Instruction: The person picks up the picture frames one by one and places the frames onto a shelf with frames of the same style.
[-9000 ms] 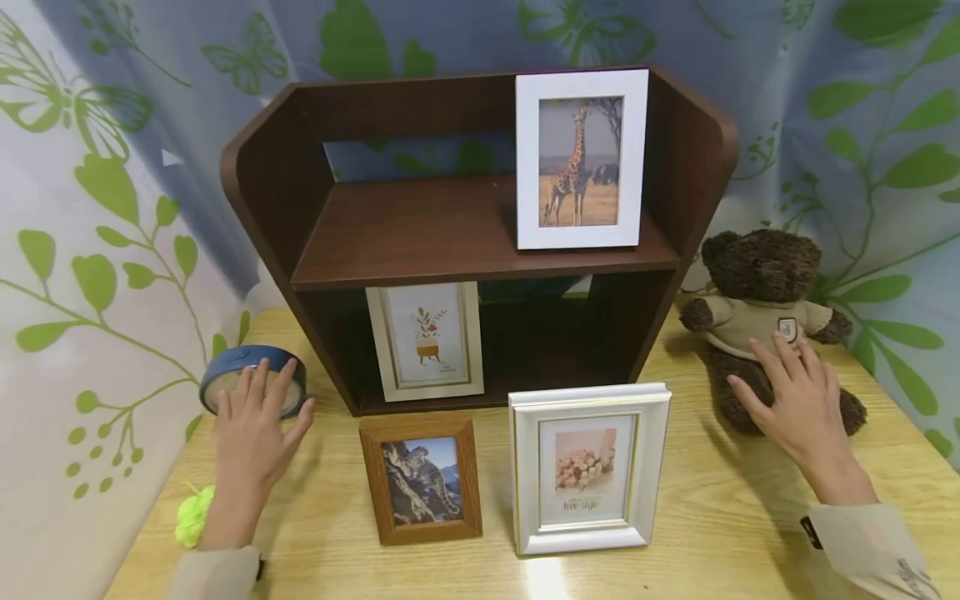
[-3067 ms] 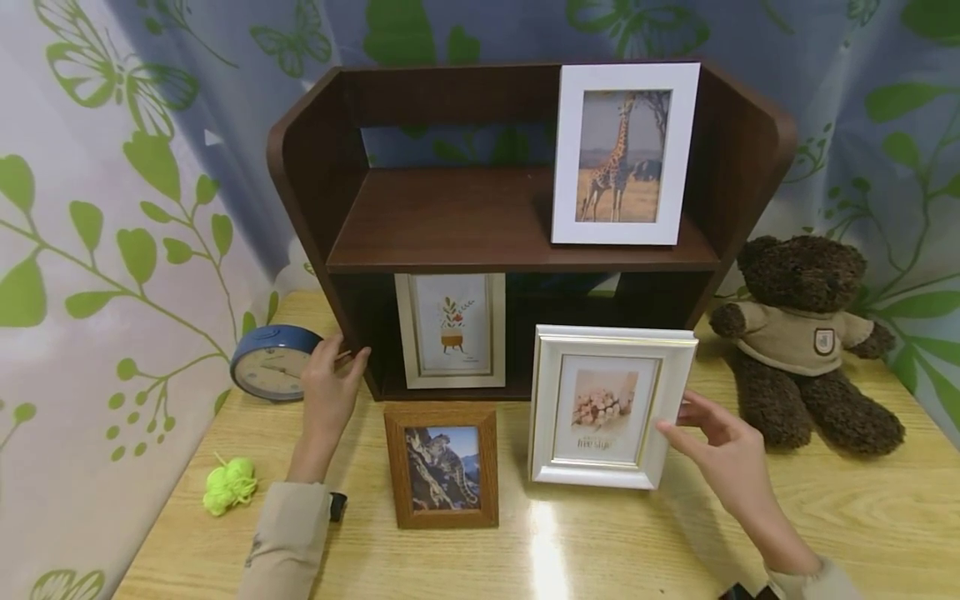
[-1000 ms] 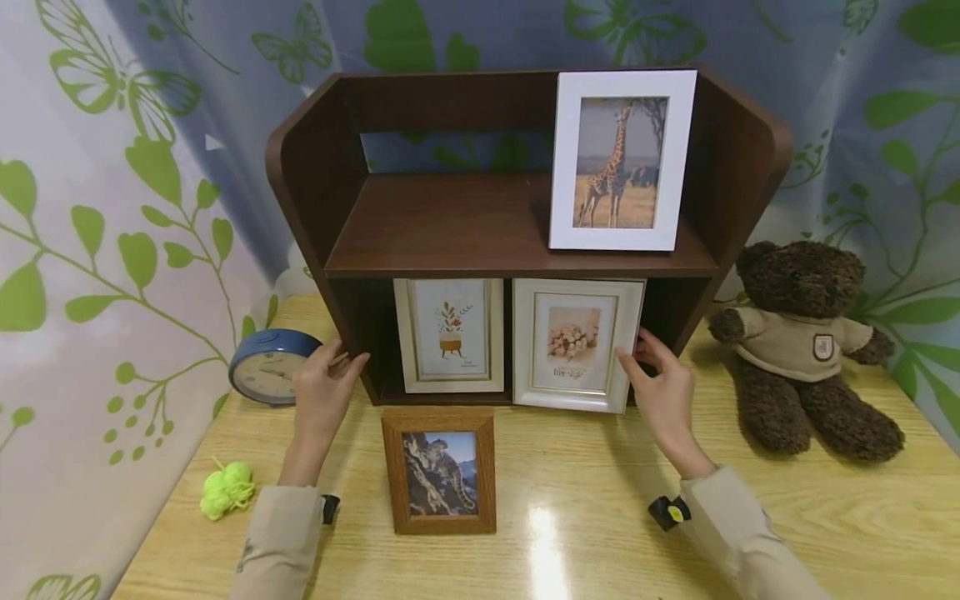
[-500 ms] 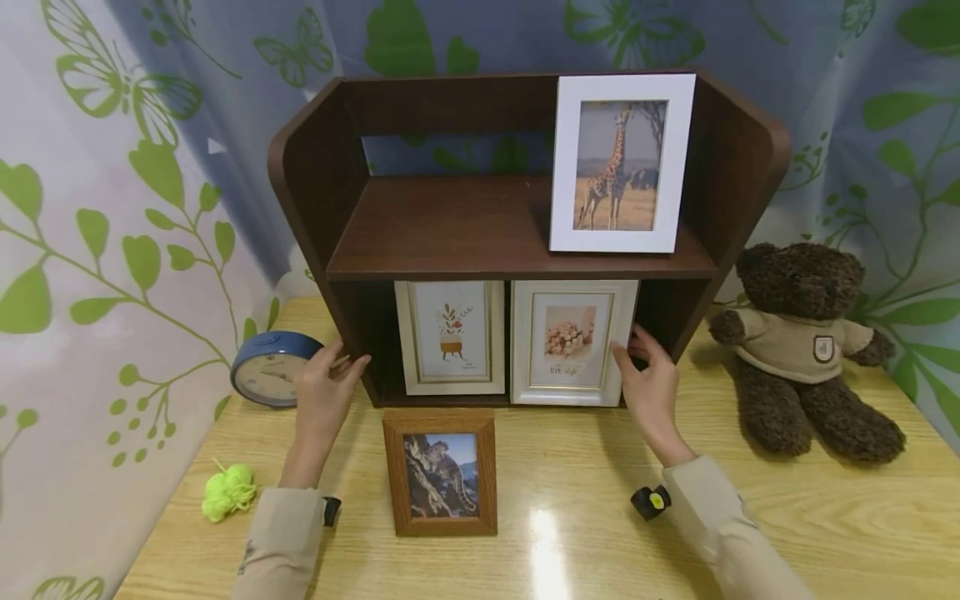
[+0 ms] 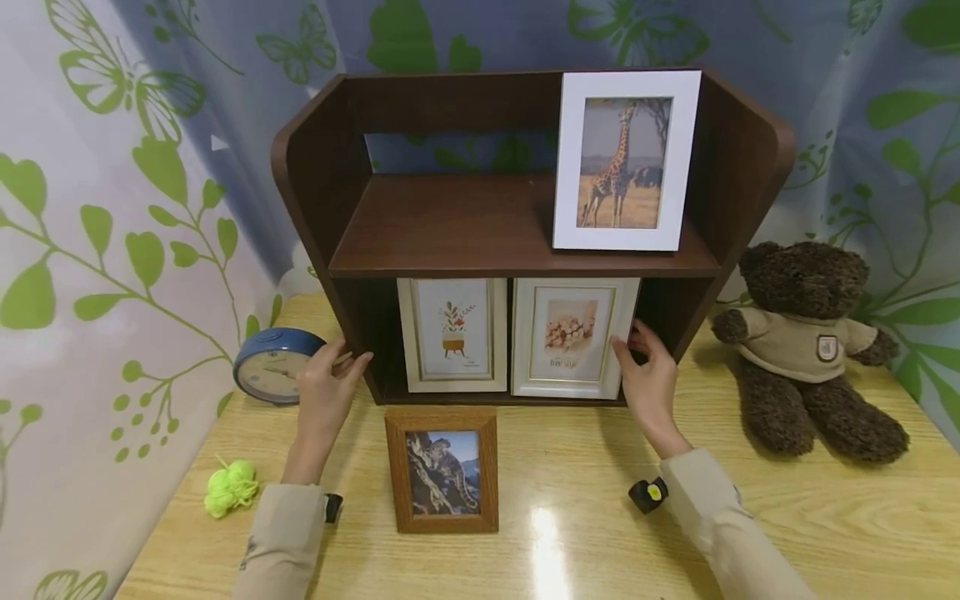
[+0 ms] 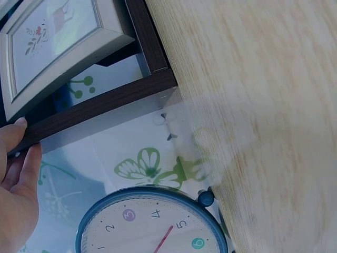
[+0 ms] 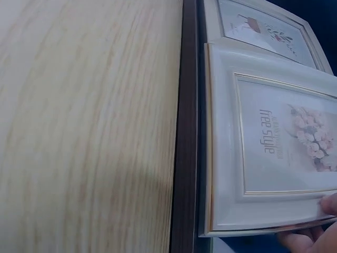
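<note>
My right hand (image 5: 649, 379) pinches the right edge of a white picture frame (image 5: 525, 342) with a rose picture, thumb in front and fingers behind. That frame stands in the lower compartment of a dark brown shelf (image 5: 442, 221), beside a cream frame (image 5: 411, 333) with a potted-plant picture. My left hand (image 5: 324, 392) grips the front edge of the shelf's left side panel; in the left wrist view, the thumb and fingers lie on opposite sides of the panel (image 6: 100, 103). Close by that hand sits a blue clock (image 5: 272, 371). In the right wrist view the rose frame (image 7: 224, 142) is inside the shelf's front lip (image 7: 185, 132).
A white giraffe frame (image 5: 567, 167) stands on the upper shelf at right. On the table (image 5: 585, 533), a brown wooden frame (image 5: 402, 467) with a leopard picture stands in front of the shelf. Yellow-green yarn (image 5: 229, 487) lies at left, and a teddy bear (image 5: 802, 346) sits at right.
The right hand has left the teddy bear, taken the white rose frame off the table and moved it back into the lower compartment. The left hand went from the clock to the shelf panel.
</note>
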A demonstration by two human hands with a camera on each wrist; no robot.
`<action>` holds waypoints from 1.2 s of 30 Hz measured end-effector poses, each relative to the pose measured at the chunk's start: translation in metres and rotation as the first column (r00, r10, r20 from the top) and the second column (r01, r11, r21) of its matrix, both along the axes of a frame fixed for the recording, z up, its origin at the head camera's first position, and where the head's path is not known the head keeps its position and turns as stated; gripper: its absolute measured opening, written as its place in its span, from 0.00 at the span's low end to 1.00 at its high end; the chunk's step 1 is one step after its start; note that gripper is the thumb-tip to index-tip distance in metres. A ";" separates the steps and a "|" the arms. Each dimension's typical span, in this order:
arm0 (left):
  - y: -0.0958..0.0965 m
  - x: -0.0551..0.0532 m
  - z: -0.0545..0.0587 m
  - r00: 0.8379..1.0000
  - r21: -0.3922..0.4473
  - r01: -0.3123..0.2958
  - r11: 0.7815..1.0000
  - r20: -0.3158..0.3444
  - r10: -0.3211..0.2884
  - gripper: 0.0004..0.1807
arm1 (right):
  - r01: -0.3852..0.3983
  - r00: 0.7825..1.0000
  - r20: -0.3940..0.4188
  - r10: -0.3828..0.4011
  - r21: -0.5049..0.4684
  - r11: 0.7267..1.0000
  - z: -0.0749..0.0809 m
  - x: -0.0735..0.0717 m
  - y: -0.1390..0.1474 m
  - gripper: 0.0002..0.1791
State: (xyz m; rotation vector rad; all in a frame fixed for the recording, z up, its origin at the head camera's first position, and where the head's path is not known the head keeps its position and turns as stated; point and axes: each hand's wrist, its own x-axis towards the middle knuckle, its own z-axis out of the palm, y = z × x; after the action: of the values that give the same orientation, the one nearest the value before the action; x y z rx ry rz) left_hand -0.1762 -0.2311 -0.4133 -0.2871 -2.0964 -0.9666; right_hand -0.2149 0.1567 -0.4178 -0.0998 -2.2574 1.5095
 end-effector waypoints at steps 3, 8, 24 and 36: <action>0.000 -0.001 0.000 1.000 0.001 0.001 1.000 -0.011 -0.001 0.14 | 0.013 1.000 -0.007 -0.013 -0.004 1.000 0.000 -0.001 -0.002 0.25; 0.002 -0.001 0.001 1.000 0.001 0.000 1.000 -0.002 0.000 0.14 | 0.033 0.999 -0.006 -0.033 -0.019 0.999 0.001 -0.001 -0.002 0.24; 0.001 0.001 0.001 1.000 0.011 0.000 1.000 0.000 0.000 0.15 | -0.027 0.998 0.048 0.027 -0.007 1.000 0.002 0.003 0.001 0.27; 0.001 0.001 -0.001 1.000 0.009 -0.004 1.000 -0.007 0.004 0.15 | -0.077 0.996 0.053 0.078 -0.026 0.997 0.005 0.009 0.004 0.26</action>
State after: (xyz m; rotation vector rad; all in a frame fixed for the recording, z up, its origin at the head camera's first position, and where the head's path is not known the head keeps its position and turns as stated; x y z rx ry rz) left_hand -0.1756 -0.2300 -0.4140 -0.2813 -2.0851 -0.9718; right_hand -0.2060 0.1609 -0.4123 -0.0618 -2.3108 1.5918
